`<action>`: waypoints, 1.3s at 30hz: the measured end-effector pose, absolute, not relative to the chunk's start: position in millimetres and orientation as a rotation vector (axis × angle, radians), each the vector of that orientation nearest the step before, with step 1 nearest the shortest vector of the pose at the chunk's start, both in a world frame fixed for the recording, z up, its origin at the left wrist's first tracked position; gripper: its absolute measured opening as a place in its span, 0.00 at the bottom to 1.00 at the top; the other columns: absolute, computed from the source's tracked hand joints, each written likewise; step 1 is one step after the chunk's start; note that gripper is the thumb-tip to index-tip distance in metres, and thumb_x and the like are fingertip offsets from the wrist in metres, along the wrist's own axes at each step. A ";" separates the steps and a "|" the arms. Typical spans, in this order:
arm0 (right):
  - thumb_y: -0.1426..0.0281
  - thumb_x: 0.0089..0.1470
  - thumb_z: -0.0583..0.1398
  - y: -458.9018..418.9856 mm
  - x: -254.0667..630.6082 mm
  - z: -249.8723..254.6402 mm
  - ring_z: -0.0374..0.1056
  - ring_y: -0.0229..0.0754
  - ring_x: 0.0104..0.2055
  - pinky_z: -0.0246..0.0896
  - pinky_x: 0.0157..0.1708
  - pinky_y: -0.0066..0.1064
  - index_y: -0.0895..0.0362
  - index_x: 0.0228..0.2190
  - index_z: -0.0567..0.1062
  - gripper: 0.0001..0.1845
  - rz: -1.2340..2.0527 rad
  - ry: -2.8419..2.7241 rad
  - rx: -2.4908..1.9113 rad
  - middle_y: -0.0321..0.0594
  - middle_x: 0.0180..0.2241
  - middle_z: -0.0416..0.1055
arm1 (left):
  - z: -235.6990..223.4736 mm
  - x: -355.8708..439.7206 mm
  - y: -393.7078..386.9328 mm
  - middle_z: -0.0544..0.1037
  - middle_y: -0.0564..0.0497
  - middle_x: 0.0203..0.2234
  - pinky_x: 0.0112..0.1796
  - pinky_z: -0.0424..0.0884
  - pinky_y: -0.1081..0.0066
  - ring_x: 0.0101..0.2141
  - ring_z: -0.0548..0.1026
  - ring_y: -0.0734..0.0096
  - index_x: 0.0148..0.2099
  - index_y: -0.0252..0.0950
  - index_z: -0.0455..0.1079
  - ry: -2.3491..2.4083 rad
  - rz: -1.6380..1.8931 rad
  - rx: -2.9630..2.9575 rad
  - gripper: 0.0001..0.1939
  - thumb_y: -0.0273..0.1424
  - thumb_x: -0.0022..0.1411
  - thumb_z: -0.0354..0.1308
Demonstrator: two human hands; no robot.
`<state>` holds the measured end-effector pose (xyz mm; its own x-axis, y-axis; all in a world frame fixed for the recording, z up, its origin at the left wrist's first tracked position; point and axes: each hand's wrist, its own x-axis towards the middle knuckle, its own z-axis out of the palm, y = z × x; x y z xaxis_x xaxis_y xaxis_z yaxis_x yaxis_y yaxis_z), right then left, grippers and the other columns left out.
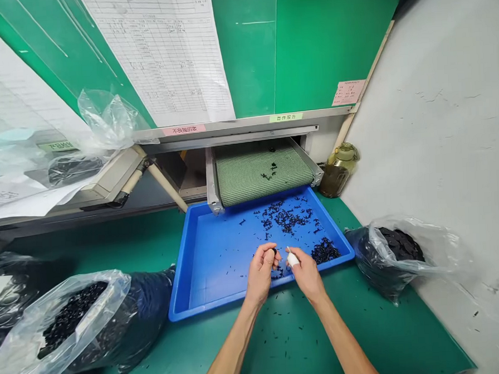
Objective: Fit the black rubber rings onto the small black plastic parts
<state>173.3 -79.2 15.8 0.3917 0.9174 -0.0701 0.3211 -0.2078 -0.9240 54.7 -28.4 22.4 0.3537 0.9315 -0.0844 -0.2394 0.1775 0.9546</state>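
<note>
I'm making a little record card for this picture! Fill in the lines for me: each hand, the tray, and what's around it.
Left hand: pinching a small black part
Right hand: white finger cot on one finger
Tray: blue tray, scattered black parts inside
Behind tray: green mesh conveyor belt
Beside tray: plastic bags of black parts

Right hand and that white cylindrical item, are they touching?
Touching: the head view shows the white cylindrical item resting plainly against the fingers of the right hand, with no gap.
</note>
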 end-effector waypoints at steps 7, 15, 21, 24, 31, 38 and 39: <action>0.81 0.50 0.49 -97.8 180.5 7.0 0.70 0.42 0.38 0.63 0.37 0.31 0.58 0.47 0.71 0.24 0.377 -1.429 -2.080 0.47 0.42 0.71 | 31.7 61.9 -8.3 0.72 0.51 0.30 0.28 0.64 0.76 0.28 0.67 0.77 0.40 0.35 0.70 0.666 0.904 0.719 0.13 0.36 0.55 0.63; 0.83 0.50 0.50 -96.4 182.4 3.4 0.73 0.43 0.34 0.63 0.29 0.28 0.56 0.48 0.70 0.25 0.246 -1.625 -2.235 0.46 0.41 0.73 | 90.8 105.5 85.7 0.67 0.51 0.26 0.19 0.56 0.78 0.22 0.63 0.80 0.30 0.36 0.60 0.796 0.870 1.097 0.19 0.48 0.55 0.54; 0.83 0.45 0.52 -97.1 184.4 -12.4 0.74 0.43 0.38 0.64 0.30 0.26 0.51 0.48 0.71 0.29 0.261 -1.545 -2.160 0.45 0.44 0.74 | 118.9 154.5 190.9 0.60 0.58 0.17 0.20 0.50 0.75 0.17 0.55 0.78 0.32 0.37 0.63 1.033 0.851 1.573 0.18 0.46 0.62 0.47; 0.83 0.44 0.52 -96.0 184.2 -23.6 0.74 0.44 0.39 0.65 0.31 0.25 0.49 0.48 0.72 0.30 0.235 -1.506 -2.142 0.43 0.44 0.75 | 118.7 173.7 230.5 0.69 0.53 0.21 0.28 0.57 0.72 0.26 0.66 0.70 0.34 0.37 0.66 1.157 0.804 1.783 0.09 0.38 0.60 0.53; 0.82 0.42 0.51 -97.1 183.4 -31.5 0.74 0.43 0.39 0.66 0.32 0.24 0.48 0.48 0.71 0.32 0.204 -1.467 -2.125 0.42 0.45 0.75 | 113.6 192.0 264.7 0.75 0.49 0.30 0.40 0.61 0.66 0.38 0.71 0.62 0.31 0.37 0.69 1.223 0.580 2.013 0.04 0.32 0.57 0.59; 0.83 0.42 0.51 -97.3 184.6 -37.2 0.74 0.45 0.39 0.67 0.32 0.25 0.46 0.48 0.72 0.33 0.186 -1.450 -2.131 0.41 0.44 0.76 | 120.9 185.2 234.2 0.71 0.50 0.26 0.30 0.60 0.71 0.27 0.66 0.72 0.29 0.37 0.62 1.033 0.741 1.827 0.09 0.34 0.60 0.55; 0.83 0.41 0.52 -96.7 186.0 -37.3 0.74 0.45 0.39 0.67 0.32 0.26 0.47 0.48 0.72 0.33 0.207 -1.450 -2.116 0.41 0.45 0.75 | 120.0 180.4 220.4 0.72 0.50 0.27 0.28 0.59 0.72 0.26 0.65 0.74 0.31 0.37 0.61 0.978 0.774 1.773 0.09 0.36 0.61 0.53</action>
<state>186.0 -96.7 -37.3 0.4030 0.8972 0.1808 0.8105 -0.2581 -0.5258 180.4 220.4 120.0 0.4830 0.8717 0.0829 0.2816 -0.2442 0.9279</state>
